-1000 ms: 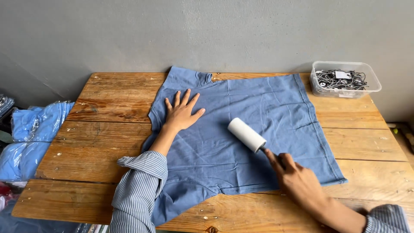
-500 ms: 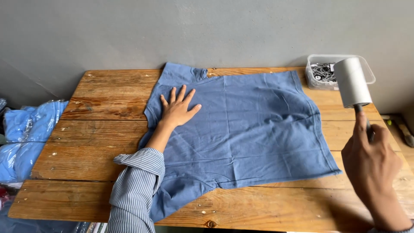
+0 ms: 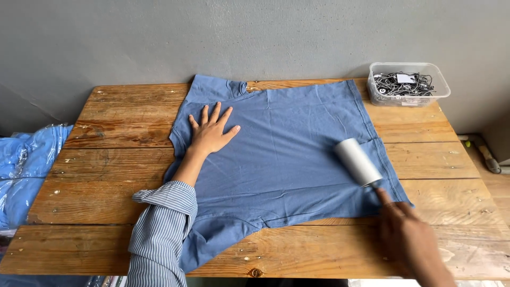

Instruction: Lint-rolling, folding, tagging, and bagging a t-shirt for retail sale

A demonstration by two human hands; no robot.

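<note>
Flat across the weathered wooden plank table (image 3: 106, 175) lies a blue short-sleeved cotton shirt (image 3: 287, 154), its collar turned toward the grey wall and its hem near the table's front edge, with one sleeve hanging over that edge on the left. Spread out this way, the whole upper face of the cloth is open to the roller. The left hand (image 3: 211, 132) rests palm down on the shirt near the collar and the left shoulder, fingers splayed and gripping nothing; judging by its place, it pins the fabric so it will not drag or bunch. Its forearm comes out of a rolled blue-and-white striped sleeve (image 3: 162, 228). The right hand (image 3: 406, 234), blurred at the lower right, is closed around the handle of a white cylindrical lint roller (image 3: 357, 162), whose drum lies tilted on the right side of the shirt, just beside the side seam and touching the cloth. So the shirt sits under both hands, the left one on its upper left part and the roller on its right edge, the two well apart. A clear plastic tub of black-and-white cords or tags (image 3: 408, 84) stands at the far right corner, off the shirt. Left of the table lies blue clothing in clear plastic bags (image 3: 26, 165).
</note>
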